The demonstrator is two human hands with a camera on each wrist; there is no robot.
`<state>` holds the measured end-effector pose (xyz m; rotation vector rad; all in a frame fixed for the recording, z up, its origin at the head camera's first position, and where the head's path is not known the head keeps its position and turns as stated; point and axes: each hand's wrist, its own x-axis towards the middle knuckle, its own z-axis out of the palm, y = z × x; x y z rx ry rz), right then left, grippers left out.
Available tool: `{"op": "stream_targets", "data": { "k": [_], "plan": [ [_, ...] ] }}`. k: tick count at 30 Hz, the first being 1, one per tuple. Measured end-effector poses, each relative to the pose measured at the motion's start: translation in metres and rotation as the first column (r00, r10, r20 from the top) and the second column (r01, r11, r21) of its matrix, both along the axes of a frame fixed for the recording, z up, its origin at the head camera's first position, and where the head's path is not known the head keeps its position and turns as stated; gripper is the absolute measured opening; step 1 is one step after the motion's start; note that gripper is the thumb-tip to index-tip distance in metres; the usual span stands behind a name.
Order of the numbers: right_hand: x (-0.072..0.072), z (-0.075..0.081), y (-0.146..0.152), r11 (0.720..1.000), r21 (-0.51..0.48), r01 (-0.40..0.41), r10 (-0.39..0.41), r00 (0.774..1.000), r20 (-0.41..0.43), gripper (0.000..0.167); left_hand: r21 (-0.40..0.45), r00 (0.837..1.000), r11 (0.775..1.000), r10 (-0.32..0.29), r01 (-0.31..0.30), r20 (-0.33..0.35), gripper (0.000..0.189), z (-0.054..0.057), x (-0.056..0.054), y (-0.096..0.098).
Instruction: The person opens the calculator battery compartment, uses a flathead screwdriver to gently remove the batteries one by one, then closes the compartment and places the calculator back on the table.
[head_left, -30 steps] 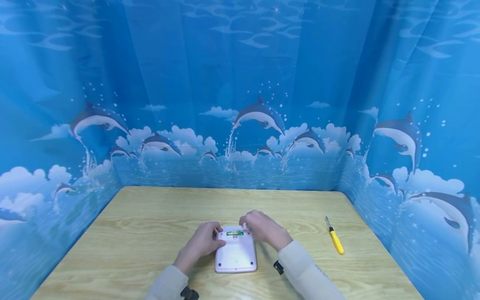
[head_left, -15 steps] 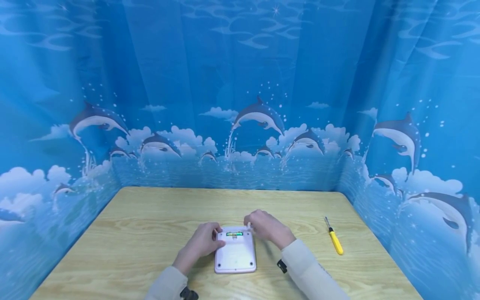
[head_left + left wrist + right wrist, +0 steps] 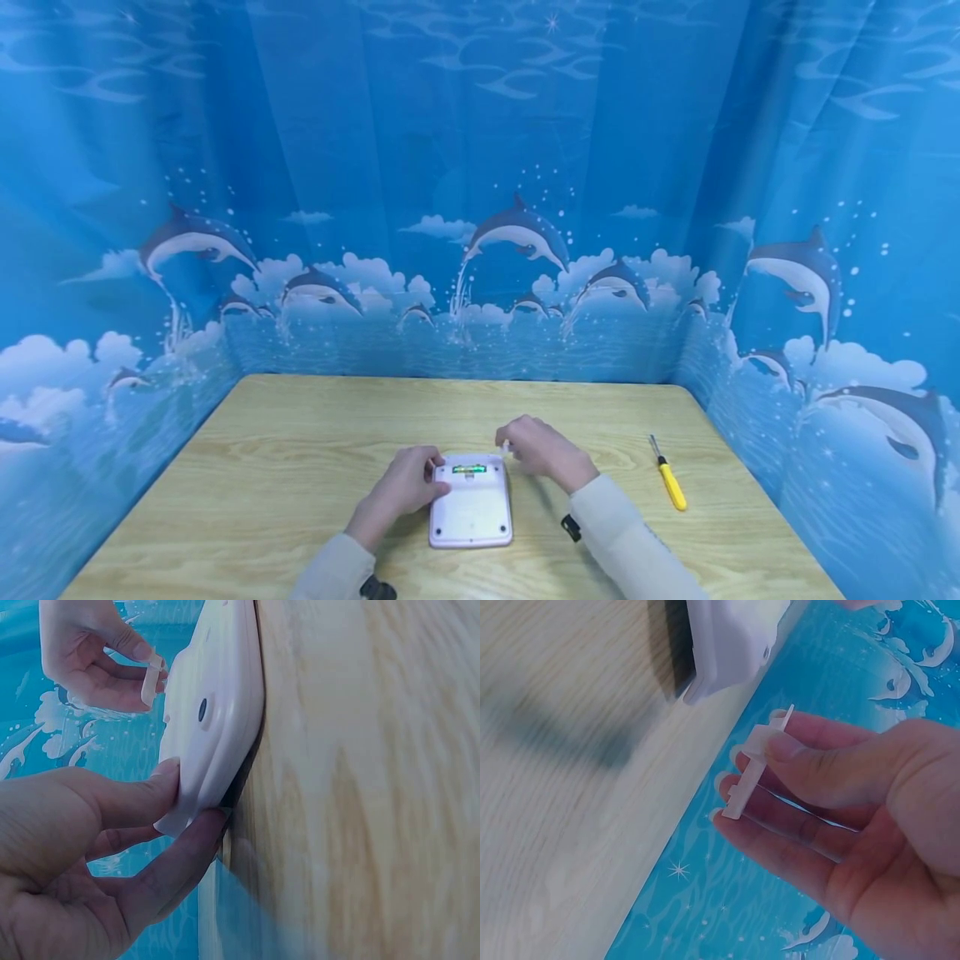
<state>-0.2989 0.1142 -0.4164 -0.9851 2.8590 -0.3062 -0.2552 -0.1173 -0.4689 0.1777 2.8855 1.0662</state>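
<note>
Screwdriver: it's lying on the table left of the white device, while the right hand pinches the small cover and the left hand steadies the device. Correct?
Not quite. The screwdriver lies to the right of the device, as the head view shows. The rest holds: the right hand pinches the cover, and the left hand steadies the device.

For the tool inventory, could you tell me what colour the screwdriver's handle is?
The screwdriver has a yellow handle, seen best in the head view, lying on the table.
</note>
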Motion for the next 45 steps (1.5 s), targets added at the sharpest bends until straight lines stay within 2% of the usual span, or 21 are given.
{"op": "stream_targets", "data": {
  "k": [8, 24, 33, 45],
  "plan": [
    [-0.006, 0.000, 0.007, 1.000, -0.024, 0.019, -0.018, 1.000, 0.017, 0.042, -0.005, 1.000, 1.000, 0.008, -0.008, 0.002, 0.029, 0.000, 0.000, 0.000],
    [-0.017, -0.012, 0.023, 0.995, -0.039, 0.087, -0.085, 0.996, 0.038, 0.024, -0.003, 1.000, 1.000, -0.007, 0.007, 0.002, 0.029, 0.001, 0.001, -0.001],
    [-0.027, -0.017, 0.034, 0.991, -0.024, 0.131, -0.130, 0.991, 0.044, 0.024, -0.011, 1.000, 1.000, -0.015, 0.015, -0.009, 0.030, 0.002, 0.000, -0.001],
    [-0.036, -0.020, 0.049, 0.985, -0.056, 0.161, -0.158, 0.986, 0.055, 0.025, -0.014, 1.000, 1.000, -0.019, 0.018, -0.019, 0.031, 0.001, 0.001, -0.001]
  ]
}}
